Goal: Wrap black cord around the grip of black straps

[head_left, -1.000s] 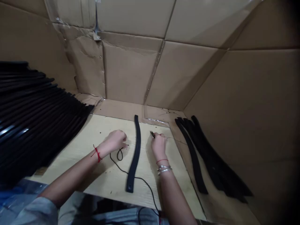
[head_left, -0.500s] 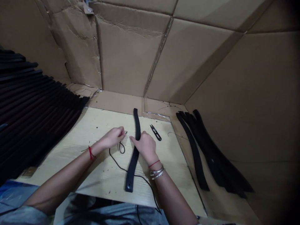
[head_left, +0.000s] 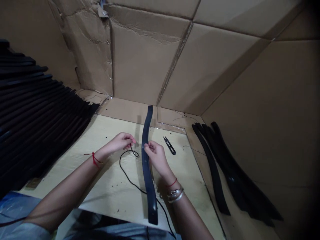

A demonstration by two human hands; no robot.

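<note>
My right hand [head_left: 157, 156] pinches a long black strip [head_left: 149, 180] near its middle, thumb on the face toward me. The strip stands lengthwise in front of me, slightly curved, with small holes or dots along it. To its left, my left hand [head_left: 124, 141] has its fingers closed on a thin dark cord [head_left: 128, 176]. A small loop of the cord hangs below those fingers, and the rest runs behind the strip toward my lap. Black thread snips [head_left: 170, 146] lie on the board just right of my right hand.
A large stack of black strips [head_left: 37, 110] fills the left side. Several more strips [head_left: 232, 173] lie along the right cardboard wall. Tall cardboard walls [head_left: 147, 60] enclose the pale work board [head_left: 105, 186]. Small dark scraps and loose threads are scattered about.
My right hand has lifted and turned the strip, so its broad face now shows. My left fingers have loosened a little, and the cord loop has shifted toward the strip. The view has moved slightly.
</note>
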